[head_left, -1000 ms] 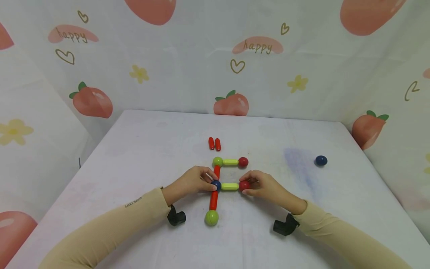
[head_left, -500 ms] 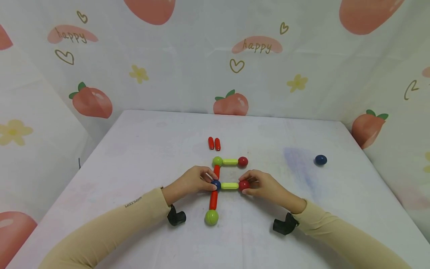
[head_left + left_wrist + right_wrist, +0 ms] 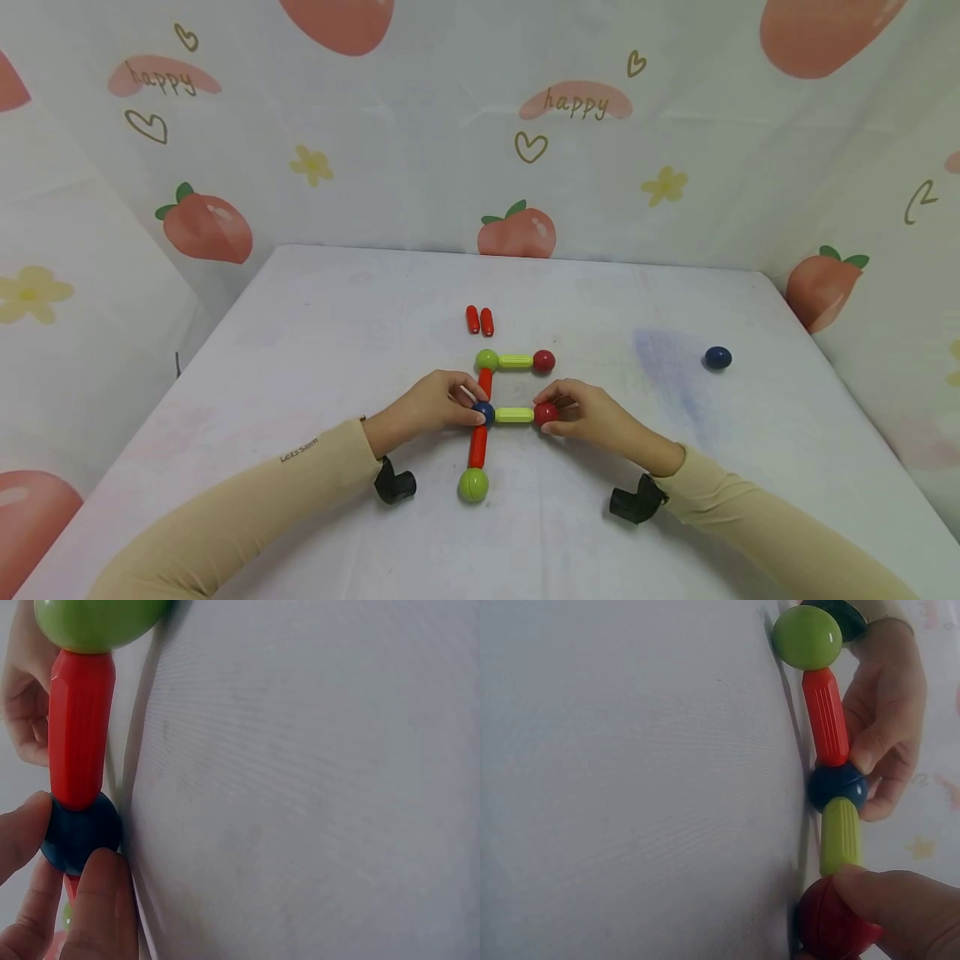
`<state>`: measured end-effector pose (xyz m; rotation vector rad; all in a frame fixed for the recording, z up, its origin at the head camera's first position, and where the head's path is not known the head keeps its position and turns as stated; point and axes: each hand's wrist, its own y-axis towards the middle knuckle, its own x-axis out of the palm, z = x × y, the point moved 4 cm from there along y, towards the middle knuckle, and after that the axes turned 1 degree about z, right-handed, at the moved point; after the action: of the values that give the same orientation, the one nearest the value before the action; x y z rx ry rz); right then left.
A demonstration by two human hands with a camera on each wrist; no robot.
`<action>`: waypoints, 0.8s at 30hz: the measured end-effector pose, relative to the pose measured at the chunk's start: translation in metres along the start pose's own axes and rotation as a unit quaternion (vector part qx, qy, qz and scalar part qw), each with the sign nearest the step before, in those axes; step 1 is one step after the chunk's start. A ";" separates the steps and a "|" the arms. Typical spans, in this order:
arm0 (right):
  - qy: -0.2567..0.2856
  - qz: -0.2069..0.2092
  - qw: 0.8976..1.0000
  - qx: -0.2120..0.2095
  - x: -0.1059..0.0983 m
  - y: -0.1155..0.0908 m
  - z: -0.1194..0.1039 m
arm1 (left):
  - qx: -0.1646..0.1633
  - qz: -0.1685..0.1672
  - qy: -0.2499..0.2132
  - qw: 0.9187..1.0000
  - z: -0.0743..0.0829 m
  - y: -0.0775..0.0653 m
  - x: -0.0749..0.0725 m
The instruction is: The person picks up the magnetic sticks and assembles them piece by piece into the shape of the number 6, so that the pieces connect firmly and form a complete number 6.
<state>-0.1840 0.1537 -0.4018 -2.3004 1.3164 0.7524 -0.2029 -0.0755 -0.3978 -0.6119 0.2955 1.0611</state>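
My left hand (image 3: 435, 402) pinches a dark blue ball (image 3: 81, 834) between thumb and fingers. With thumb and fingers my right hand (image 3: 596, 417) grips a red ball (image 3: 836, 919). A yellow-green rod (image 3: 514, 415) joins these two balls. From the blue ball a red rod (image 3: 478, 448) runs toward the front to a green ball (image 3: 473, 485). Another red rod (image 3: 486, 382) leads back from it to a second green ball (image 3: 487, 360). That one carries a yellow-green rod (image 3: 515, 361) ending in a second red ball (image 3: 543, 361). The whole figure lies on the white table (image 3: 337, 317).
Two loose red rods (image 3: 480, 321) lie side by side behind the figure. A loose dark blue ball (image 3: 717, 358) rests at the right, near a bluish stain on the cloth. Behind the table hangs a peach-printed curtain (image 3: 420, 150).
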 end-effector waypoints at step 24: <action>0.023 0.006 1.000 -0.004 -0.021 0.004 -0.016 | -0.009 -0.002 -0.008 1.000 0.001 -0.001 0.000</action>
<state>-0.1920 0.1566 -0.3766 -2.3309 1.3508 0.7133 -0.2022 -0.0753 -0.3963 -0.6192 0.2723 1.0654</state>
